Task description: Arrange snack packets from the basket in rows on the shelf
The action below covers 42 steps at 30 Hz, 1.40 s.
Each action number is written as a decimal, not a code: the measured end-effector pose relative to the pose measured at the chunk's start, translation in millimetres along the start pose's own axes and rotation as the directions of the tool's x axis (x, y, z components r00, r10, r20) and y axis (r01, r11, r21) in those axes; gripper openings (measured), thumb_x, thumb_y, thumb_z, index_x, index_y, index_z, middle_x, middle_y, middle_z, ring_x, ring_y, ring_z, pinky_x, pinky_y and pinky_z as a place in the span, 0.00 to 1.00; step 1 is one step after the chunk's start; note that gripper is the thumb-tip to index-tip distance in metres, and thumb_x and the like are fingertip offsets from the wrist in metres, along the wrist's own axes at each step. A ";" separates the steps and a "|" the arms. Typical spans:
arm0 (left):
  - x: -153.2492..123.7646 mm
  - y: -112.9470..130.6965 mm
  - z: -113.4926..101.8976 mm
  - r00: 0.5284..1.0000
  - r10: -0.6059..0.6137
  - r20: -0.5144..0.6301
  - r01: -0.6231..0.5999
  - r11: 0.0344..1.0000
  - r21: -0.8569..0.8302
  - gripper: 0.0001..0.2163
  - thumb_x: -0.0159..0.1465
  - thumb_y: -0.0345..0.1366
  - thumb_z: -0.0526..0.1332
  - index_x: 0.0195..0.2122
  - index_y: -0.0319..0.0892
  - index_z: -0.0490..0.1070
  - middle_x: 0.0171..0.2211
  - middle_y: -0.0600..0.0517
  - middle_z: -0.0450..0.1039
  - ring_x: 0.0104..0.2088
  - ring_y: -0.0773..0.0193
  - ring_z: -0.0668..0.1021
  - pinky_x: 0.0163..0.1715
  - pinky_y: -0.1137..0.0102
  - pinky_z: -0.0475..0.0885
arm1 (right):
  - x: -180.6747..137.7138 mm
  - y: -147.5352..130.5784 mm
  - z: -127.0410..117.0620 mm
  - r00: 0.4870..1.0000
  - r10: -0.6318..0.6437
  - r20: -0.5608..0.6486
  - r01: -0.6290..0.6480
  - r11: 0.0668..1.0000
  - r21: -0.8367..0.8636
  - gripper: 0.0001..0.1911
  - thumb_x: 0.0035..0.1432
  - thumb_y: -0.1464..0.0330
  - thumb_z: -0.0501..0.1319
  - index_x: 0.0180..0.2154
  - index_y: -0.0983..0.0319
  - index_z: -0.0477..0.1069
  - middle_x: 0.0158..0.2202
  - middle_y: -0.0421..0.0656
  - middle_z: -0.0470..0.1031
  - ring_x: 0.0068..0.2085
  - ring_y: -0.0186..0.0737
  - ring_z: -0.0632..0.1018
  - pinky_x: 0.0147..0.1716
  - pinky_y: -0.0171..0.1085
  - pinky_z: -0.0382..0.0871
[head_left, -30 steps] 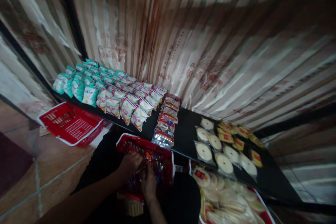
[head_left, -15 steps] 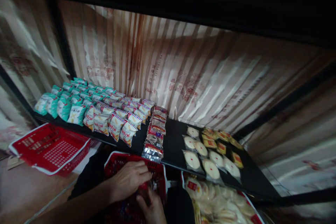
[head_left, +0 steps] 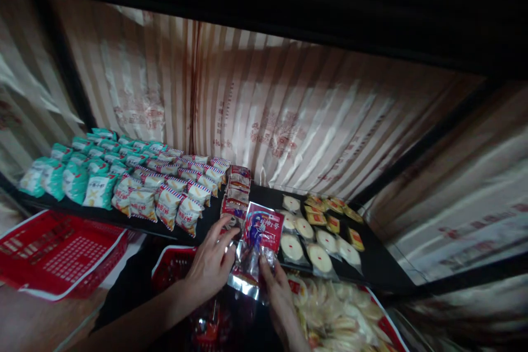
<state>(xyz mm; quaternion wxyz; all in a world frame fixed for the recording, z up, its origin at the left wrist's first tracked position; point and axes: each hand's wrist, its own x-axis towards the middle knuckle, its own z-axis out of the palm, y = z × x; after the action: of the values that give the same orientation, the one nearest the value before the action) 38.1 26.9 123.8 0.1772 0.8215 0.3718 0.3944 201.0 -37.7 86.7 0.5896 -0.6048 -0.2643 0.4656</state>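
My right hand holds a shiny red-and-blue foil snack packet by its lower right side, thumb on the front. The packet is tilted up over the black shelf. My left hand is just left of it, fingers bent and apart, over the near end of a row of similar foil packets. Whether its fingertips touch that row or the held packet's edge, I cannot tell. Under my forearms, a red basket holds dark, shiny packets, partly hidden.
White-and-orange snack bags and teal snack bags stand on the shelf at left. Round pale packaged discs and yellow packets lie at right. Another red basket sits lower left; a filled basket stands lower right.
Both hands have risen out of the middle basket to the shelf. A red-and-blue foil packet has come up in my right hand. The view has shifted slightly right.
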 end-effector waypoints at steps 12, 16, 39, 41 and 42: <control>5.9 -14.8 64.1 0.964 -0.091 0.249 0.130 0.981 -0.145 0.21 0.64 0.39 0.51 0.58 0.42 0.58 0.60 0.42 0.58 0.60 0.55 0.61 0.58 0.55 0.60 | 46.9 -5.4 -2.9 0.998 -0.060 -0.027 0.059 0.998 -0.030 0.34 0.43 0.48 0.64 0.49 0.61 0.69 0.48 0.48 0.75 0.49 0.48 0.75 0.46 0.42 0.70; 29.0 -5.0 70.7 0.940 -0.117 0.321 0.212 0.937 -0.277 0.28 0.63 0.45 0.53 0.62 0.42 0.50 0.63 0.43 0.53 0.63 0.56 0.56 0.60 0.55 0.56 | 55.1 -12.6 -6.3 0.992 -0.093 -0.085 0.088 0.994 -0.058 0.32 0.43 0.52 0.66 0.50 0.58 0.69 0.54 0.45 0.70 0.56 0.47 0.68 0.53 0.42 0.65; 146.5 -57.5 121.2 0.697 -0.673 0.247 0.638 0.424 -0.643 0.19 0.55 0.27 0.53 0.49 0.37 0.66 0.45 0.45 0.73 0.46 0.59 0.75 0.45 0.69 0.69 | 205.5 -31.6 20.1 0.991 -0.063 -0.115 0.084 0.977 0.194 0.26 0.31 0.62 0.73 0.34 0.60 0.68 0.28 0.37 0.77 0.30 0.37 0.77 0.31 0.34 0.71; 148.5 -65.7 130.2 0.721 -0.684 0.116 0.624 0.567 -0.537 0.24 0.54 0.24 0.53 0.53 0.36 0.62 0.53 0.43 0.67 0.54 0.58 0.69 0.53 0.68 0.63 | 224.1 -33.0 28.6 0.986 -0.077 -0.147 0.100 0.982 0.159 0.30 0.31 0.61 0.72 0.39 0.59 0.67 0.28 0.37 0.77 0.29 0.39 0.77 0.29 0.35 0.71; 148.7 -68.8 134.7 0.734 -0.677 0.062 0.619 0.628 -0.472 0.26 0.54 0.24 0.53 0.55 0.35 0.60 0.56 0.42 0.64 0.57 0.58 0.65 0.56 0.67 0.60 | 233.4 -34.0 32.8 0.986 -0.076 -0.149 0.097 0.986 0.138 0.33 0.32 0.60 0.72 0.43 0.59 0.66 0.27 0.37 0.77 0.28 0.40 0.77 0.28 0.36 0.71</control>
<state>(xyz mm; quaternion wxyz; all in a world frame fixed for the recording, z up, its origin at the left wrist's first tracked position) 172.1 184.3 76.0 0.4743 0.5397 0.5472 0.4293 279.7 185.9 64.9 0.6692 -0.5801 -0.2129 0.4127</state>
